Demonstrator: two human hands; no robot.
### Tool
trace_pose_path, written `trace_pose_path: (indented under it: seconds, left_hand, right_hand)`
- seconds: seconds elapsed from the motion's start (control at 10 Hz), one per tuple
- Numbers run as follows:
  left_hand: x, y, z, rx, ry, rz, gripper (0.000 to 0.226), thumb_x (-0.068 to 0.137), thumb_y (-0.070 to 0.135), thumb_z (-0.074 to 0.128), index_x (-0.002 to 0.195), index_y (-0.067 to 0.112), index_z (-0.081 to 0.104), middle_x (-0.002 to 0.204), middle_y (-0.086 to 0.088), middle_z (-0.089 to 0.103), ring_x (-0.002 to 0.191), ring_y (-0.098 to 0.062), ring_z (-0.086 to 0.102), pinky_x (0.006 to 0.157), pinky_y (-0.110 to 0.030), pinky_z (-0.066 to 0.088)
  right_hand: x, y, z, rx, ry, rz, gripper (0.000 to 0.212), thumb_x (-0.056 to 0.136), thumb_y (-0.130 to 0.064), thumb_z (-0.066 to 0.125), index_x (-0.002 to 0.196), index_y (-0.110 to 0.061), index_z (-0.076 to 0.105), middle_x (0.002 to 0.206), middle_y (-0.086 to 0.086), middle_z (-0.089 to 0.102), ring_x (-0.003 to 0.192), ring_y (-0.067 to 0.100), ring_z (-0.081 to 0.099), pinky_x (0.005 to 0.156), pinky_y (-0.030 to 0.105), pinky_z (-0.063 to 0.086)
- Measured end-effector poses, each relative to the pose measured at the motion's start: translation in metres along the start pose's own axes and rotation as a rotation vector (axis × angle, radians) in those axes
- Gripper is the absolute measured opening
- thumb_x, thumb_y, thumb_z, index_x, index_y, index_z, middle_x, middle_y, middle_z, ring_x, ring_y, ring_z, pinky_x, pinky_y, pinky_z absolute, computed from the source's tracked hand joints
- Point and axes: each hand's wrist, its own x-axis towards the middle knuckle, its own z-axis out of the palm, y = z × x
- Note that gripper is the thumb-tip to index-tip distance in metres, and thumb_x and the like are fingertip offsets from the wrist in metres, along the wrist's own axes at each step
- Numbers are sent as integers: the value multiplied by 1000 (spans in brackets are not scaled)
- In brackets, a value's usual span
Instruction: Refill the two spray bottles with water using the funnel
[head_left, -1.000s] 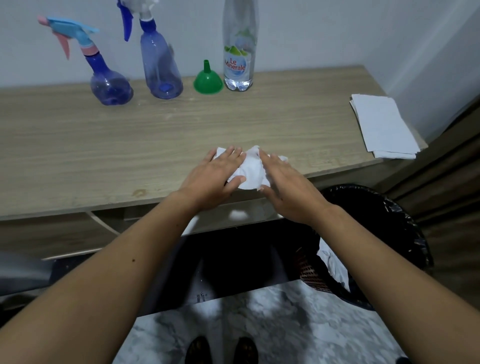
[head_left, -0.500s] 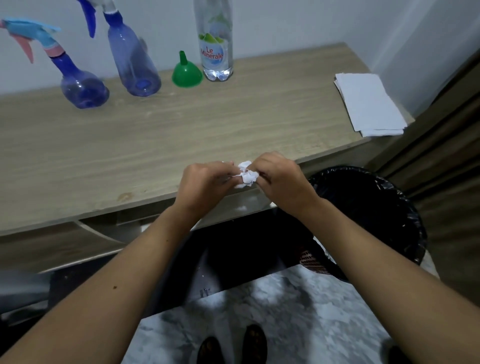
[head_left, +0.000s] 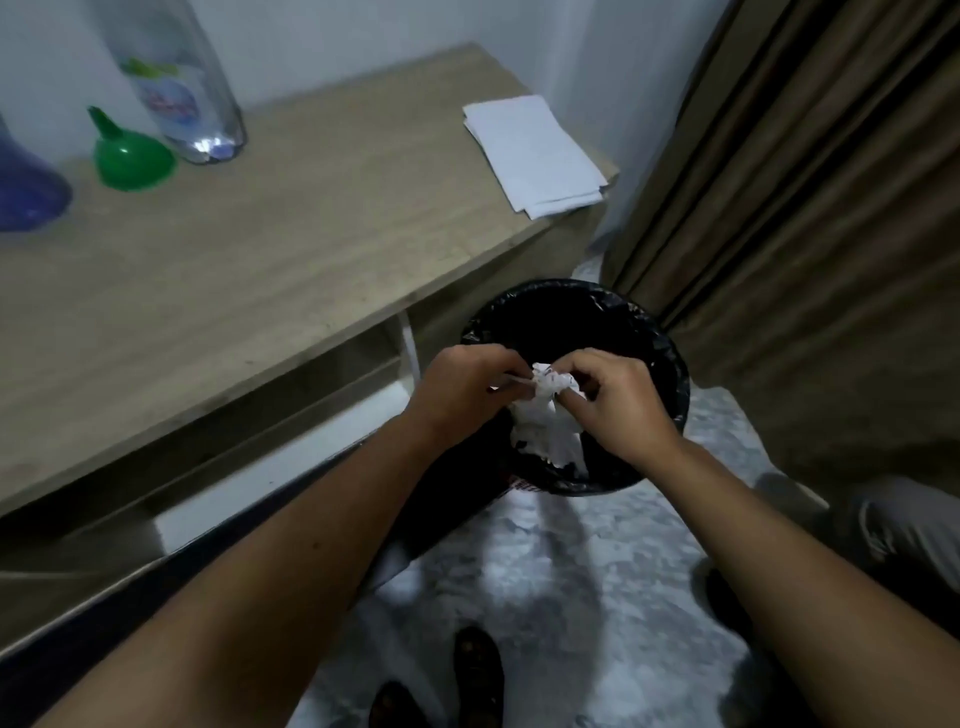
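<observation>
My left hand (head_left: 460, 387) and my right hand (head_left: 618, 400) both pinch a crumpled white tissue (head_left: 551, 384) and hold it over a bin lined with a black bag (head_left: 660, 332). On the wooden desk (head_left: 270, 249) at the back left stand a green funnel (head_left: 130, 156), upside down, and a clear water bottle (head_left: 182, 88). One purple spray bottle (head_left: 26, 195) shows only its base at the left edge. The other spray bottle is out of view.
A stack of white tissues (head_left: 535, 150) lies at the desk's right end. More white paper (head_left: 550, 441) sits inside the bin. A brown curtain (head_left: 810, 208) hangs on the right. The floor (head_left: 571, 571) is pale marble.
Both hands crumpled the tissue on the desk, lifted it off, and carried it right and down over the bin. The view swung right, so the spray bottles slid out of view.
</observation>
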Motion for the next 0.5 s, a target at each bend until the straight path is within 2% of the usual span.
trace_pose_path:
  seconds: [0.1, 0.2, 0.3, 0.4, 0.5]
  left_hand:
    - [19, 9, 36, -33, -50, 26, 21, 83, 29, 87, 99, 14, 82, 95, -1, 80, 87, -21, 75, 77, -32, 56]
    - [32, 12, 61, -14, -98, 34, 23, 87, 28, 87, 104, 15, 82, 99, -2, 79, 93, -26, 74, 82, -40, 57]
    - [39, 14, 72, 28, -116, 38, 28, 91, 26, 85, 115, 12, 80, 108, -7, 79, 103, -31, 72, 88, -45, 57]
    - [38, 6, 76, 24, -127, 29, 33, 95, 25, 80, 126, 14, 76, 120, -6, 76, 112, -28, 69, 93, -42, 55]
    - [28, -6, 77, 29, -130, 48, 34, 97, 26, 78, 129, 14, 74, 126, -3, 74, 116, -26, 68, 96, -38, 53]
  right_hand:
    - [-17, 33, -8, -36, 28, 66, 12, 89, -8, 80, 98, -15, 76, 96, -4, 66, 75, -8, 55, 70, 7, 39]
    - [-26, 57, -7, -25, 66, 110, 9, 91, -11, 79, 99, -13, 77, 98, 1, 68, 77, 3, 58, 71, 20, 45]
    - [-29, 70, -1, -92, 65, 149, 15, 90, -12, 78, 105, -13, 76, 99, 2, 68, 93, 23, 61, 77, 34, 50]
    - [-29, 77, 6, -108, 32, 187, 28, 90, -13, 78, 117, -15, 74, 110, 1, 70, 110, 27, 59, 89, 30, 47]
    - [-33, 77, 12, -88, 36, 183, 35, 88, -11, 78, 123, -17, 71, 122, -1, 68, 121, 24, 55, 94, 26, 43]
